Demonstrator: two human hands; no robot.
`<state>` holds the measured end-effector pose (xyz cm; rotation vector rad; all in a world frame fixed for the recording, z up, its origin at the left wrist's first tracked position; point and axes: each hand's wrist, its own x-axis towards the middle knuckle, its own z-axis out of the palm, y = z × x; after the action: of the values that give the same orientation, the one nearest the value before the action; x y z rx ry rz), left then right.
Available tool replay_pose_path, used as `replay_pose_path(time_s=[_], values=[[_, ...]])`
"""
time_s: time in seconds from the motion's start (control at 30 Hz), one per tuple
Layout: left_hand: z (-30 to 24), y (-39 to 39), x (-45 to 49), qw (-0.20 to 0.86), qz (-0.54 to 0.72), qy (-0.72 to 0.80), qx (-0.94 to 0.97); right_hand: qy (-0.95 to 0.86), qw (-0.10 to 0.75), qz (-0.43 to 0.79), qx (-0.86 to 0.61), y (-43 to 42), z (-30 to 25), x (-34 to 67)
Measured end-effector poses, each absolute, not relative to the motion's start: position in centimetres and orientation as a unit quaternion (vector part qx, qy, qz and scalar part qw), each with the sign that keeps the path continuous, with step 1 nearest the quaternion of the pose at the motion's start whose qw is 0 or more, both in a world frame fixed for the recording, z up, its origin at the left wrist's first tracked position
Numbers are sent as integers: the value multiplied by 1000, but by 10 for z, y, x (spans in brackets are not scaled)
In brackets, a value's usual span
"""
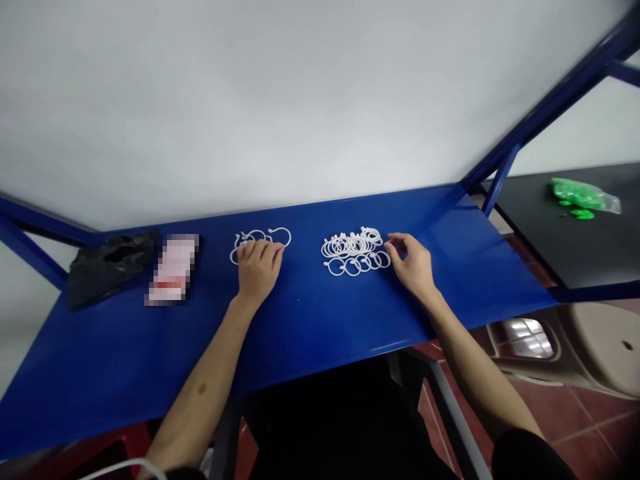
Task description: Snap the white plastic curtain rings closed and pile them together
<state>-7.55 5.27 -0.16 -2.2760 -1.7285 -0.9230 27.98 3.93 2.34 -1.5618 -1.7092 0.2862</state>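
Note:
My left hand [259, 267] lies palm down over a small loose group of white plastic rings [256, 235], fingers bent and close together. An opened white ring [289, 235] sticks out by its thumb side and appears pinched there; the fingertips are partly hidden. To the right, my right hand [413, 263] rests beside a larger cluster of white rings [350, 246], its thumb and forefinger curved with a gap between them. A front row of overlapping rings [353, 267] reaches almost to that thumb. Small knobs show on the rings.
A black plastic bag [107, 263] and a blurred-out pink and white item [175, 267] lie on the left of the blue table [320, 320]. A white wall rises behind. At right, a black table [565, 233] bears a bag of green pieces [580, 195]; a beige chair [605, 340] stands below.

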Motion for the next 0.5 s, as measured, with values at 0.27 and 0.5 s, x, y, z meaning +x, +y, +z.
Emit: replay_pose_path(time_s=[0.27,0.5], values=[[7,14,-48,-19,-328,-438,-837,-822,329,211,-415,9,42,208],[11,8,-39,-95,-404,-452,-790,-720,418,363,-418,22,24,152]])
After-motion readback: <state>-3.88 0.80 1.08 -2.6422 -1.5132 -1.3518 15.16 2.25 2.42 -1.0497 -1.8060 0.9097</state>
